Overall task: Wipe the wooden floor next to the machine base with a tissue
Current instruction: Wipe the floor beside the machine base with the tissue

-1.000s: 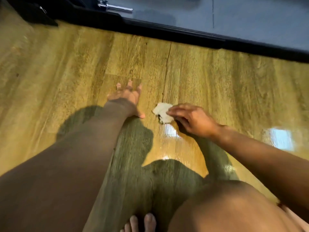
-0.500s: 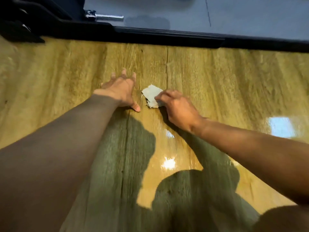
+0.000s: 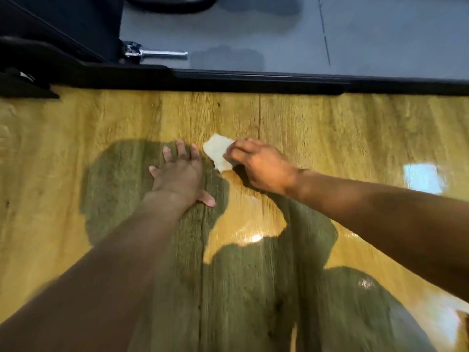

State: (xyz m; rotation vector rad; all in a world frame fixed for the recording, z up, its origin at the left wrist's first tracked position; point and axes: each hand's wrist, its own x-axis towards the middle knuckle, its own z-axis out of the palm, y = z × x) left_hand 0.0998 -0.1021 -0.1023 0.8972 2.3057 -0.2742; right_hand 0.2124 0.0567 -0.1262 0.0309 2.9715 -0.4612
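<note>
The right hand [image 3: 261, 166] holds the tissue [image 3: 217, 152] down on the wooden floor [image 3: 355, 128], its fingers bent and their tips on the tissue's right edge; whether the thumb is tucked under the paper cannot be told. The crumpled, pale tissue sticks out from the fingertips toward ten o'clock and lies flat on the boards. The left hand [image 3: 179, 177] is spread wide, palm down on the floor, fingers straight and pointing to twelve o'clock, thumb out toward four o'clock. The tissue sits at about one o'clock from this hand, just beside its index finger but not touching it. Both forearms reach in from the lower edge, the left from seven o'clock, the right from four o'clock. A dark shadow covers the boards under and around the arms. At twelve o'clock from the tissue, well apart from it, runs the black edge of the machine base [image 3: 228, 78], with a grey deck [image 3: 380, 34] behind it. A shiny metal pin [image 3: 157, 53] lies on that deck at eleven o'clock. A bright reflection [image 3: 422, 177] shows on the floor at three o'clock.
</note>
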